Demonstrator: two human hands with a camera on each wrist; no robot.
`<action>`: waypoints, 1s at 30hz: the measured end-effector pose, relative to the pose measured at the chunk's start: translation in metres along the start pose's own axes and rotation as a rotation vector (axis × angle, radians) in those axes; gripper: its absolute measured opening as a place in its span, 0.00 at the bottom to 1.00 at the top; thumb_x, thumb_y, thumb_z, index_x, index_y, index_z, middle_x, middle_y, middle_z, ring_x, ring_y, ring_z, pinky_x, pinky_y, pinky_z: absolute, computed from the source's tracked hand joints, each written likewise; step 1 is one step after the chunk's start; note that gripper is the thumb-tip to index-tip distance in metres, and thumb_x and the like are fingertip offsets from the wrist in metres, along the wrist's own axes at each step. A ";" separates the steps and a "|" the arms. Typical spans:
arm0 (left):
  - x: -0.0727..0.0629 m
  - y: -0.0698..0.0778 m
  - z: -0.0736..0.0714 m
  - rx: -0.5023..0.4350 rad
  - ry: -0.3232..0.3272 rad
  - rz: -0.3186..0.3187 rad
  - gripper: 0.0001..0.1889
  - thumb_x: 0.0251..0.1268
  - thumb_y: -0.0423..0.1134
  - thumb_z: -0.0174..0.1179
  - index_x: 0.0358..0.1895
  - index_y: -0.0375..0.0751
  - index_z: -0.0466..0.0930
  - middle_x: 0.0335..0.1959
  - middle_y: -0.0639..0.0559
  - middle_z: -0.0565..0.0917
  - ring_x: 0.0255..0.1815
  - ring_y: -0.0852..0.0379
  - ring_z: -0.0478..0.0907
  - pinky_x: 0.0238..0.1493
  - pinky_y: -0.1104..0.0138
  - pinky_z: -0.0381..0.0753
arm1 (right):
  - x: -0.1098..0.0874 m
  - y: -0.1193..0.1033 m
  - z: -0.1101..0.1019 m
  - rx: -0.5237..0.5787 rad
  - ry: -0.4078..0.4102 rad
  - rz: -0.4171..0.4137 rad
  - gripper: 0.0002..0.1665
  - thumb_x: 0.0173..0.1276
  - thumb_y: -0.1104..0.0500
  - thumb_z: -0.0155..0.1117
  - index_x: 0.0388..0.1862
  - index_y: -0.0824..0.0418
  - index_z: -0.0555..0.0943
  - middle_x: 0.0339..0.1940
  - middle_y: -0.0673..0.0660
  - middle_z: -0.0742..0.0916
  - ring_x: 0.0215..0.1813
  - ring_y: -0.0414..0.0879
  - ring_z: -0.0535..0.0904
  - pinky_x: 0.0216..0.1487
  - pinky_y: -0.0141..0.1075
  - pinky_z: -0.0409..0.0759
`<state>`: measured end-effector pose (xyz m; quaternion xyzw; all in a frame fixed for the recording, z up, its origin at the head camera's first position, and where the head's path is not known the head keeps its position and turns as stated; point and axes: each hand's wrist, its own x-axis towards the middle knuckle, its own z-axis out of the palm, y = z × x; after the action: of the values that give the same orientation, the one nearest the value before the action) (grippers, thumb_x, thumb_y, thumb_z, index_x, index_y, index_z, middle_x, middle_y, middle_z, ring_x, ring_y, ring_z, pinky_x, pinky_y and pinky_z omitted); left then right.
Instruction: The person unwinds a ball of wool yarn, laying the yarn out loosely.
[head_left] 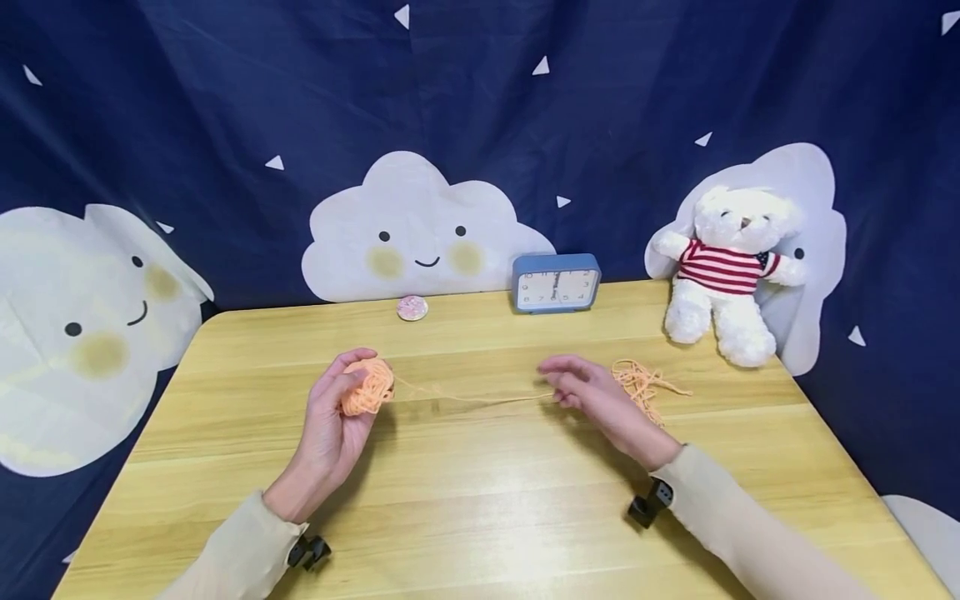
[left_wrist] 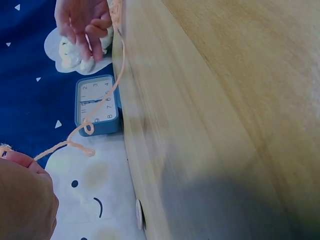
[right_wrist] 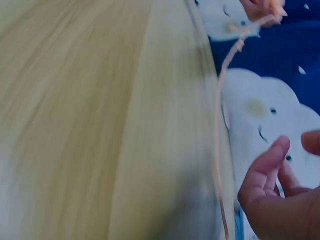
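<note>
The left hand is gripping an orange yarn ball between thumb and fingers, its strand running near the right hand, whose fingers are bending loosely, thumb apart, beside a yarn tangle lying on the desk.

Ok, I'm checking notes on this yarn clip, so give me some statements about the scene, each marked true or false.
1. The left hand holds a yarn ball. True.
2. The clock stands right of the teddy bear. False: the clock is left of the teddy bear.
3. A strand stretches from the ball toward the right hand. True.
4. The bear's shirt is plain blue. False: it has red and white stripes.
5. Loose yarn lies on the table. True.
</note>
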<state>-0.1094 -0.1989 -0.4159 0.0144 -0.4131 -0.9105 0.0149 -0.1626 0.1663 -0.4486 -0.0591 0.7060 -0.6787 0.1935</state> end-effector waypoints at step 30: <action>0.000 -0.004 0.004 0.023 0.014 -0.020 0.14 0.82 0.25 0.42 0.55 0.35 0.79 0.48 0.46 0.80 0.44 0.55 0.81 0.44 0.68 0.86 | 0.020 -0.014 0.073 -0.126 -0.211 -0.032 0.19 0.81 0.54 0.70 0.58 0.68 0.86 0.47 0.68 0.88 0.45 0.53 0.83 0.56 0.51 0.85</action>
<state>-0.1091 -0.1935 -0.4167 0.0250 -0.4235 -0.9055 0.0084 -0.1575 0.0906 -0.4388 -0.1535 0.7220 -0.6259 0.2518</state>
